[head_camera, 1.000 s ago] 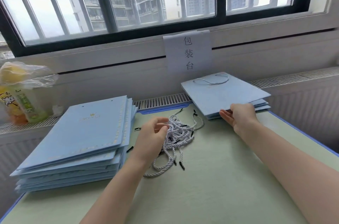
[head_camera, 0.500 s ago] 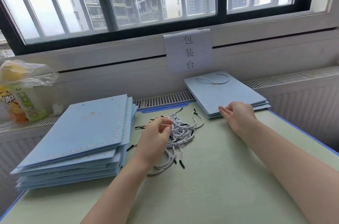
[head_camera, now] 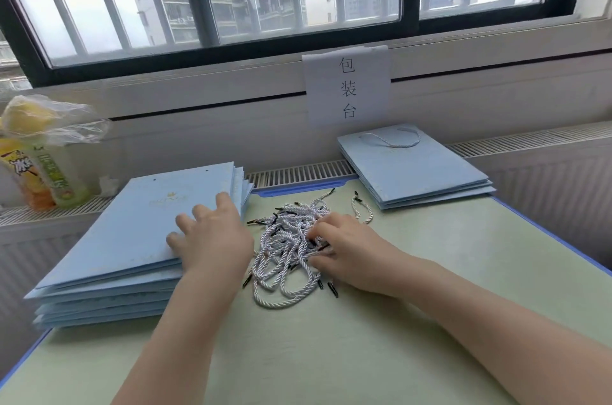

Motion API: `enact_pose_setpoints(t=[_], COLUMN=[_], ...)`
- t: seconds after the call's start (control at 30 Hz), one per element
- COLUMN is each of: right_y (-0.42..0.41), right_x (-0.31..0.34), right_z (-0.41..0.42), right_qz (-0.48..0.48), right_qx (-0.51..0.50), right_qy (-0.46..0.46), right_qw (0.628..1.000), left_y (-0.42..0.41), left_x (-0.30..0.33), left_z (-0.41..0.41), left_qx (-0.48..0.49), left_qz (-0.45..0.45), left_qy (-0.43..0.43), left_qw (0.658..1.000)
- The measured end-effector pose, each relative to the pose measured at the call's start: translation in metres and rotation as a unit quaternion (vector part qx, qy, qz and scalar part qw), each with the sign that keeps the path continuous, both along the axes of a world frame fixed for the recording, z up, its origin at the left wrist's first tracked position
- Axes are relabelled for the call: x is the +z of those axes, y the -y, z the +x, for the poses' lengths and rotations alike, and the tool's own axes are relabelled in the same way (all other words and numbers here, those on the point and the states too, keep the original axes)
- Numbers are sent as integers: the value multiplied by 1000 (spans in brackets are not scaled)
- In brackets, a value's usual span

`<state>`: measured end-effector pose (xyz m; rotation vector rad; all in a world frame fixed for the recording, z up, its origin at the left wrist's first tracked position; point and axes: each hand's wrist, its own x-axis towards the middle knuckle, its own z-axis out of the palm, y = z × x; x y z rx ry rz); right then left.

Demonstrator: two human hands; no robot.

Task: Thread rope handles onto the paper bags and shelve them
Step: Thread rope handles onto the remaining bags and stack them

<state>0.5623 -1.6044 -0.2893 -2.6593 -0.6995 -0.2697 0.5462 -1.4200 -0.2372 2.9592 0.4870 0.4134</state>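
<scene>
Meanwhile, the left hand [head_camera: 212,239] lay flat on the top bag of the tall stack of paper bags [head_camera: 132,239] at the left edge of the tabletop [head_camera: 430,272], its fingers spread and straight, near the right border of that bag. The right hand [head_camera: 351,252] rested on the pile of rope handles [head_camera: 288,245] in the middle of the tabletop; its fingers were bent into the ropes, and it seemed to pinch some of them, though the tangle hid the fingertips. A smaller stack of finished bags [head_camera: 414,172] sat at the far right corner, with a rope loop showing on the top one. A paper sign [head_camera: 346,86] hung on the wall behind it. A drink bottle [head_camera: 49,172] stood on the ledge at far left.
</scene>
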Motion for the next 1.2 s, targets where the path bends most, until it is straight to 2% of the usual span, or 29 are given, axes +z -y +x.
enact_pose_setpoints(t=[0.07,0.17,0.37,0.57,0.7,0.8,0.93,0.97,1.07,1.1,1.2], right_y=[1,5,5,6,2,-4,-9,-10,-10,-9,-5], right_x=[1,6,9,15,22,32,31,29,25,26,23], right_z=[-1,-3,-4,-3,-7,-15,-16,-15,-13,-12,-10], right_qz=[-5,34,-8,144,317,459,485,499,568,577,582], right_qx=[1,9,-31,-13,-22,-15,-17,-23,-33,-22,15], right_qy=[2,-7,54,187,227,122,-77,-145,-319,-349,-387], right_qw=[1000,999,998,972,921,880,871,854,758,738,715], left_y=[-7,-12,-12,-11,-12,-9,10,19,47,54,68], left_x=[0,0,3,11,15,17,17,16,9,6,-2], left_z=[3,2,1,-5,-6,-9,-17,-20,-32,-36,-42], left_qx=[11,10,-17,-45,-45,-66,-129,-153,-231,-257,-313], left_qz=[-4,37,127,123,121,127,104,103,131,139,143], left_qy=[-38,-49,-48,-22,7,39,92,102,99,89,65], left_qw=[999,998,991,991,992,989,982,978,959,952,937])
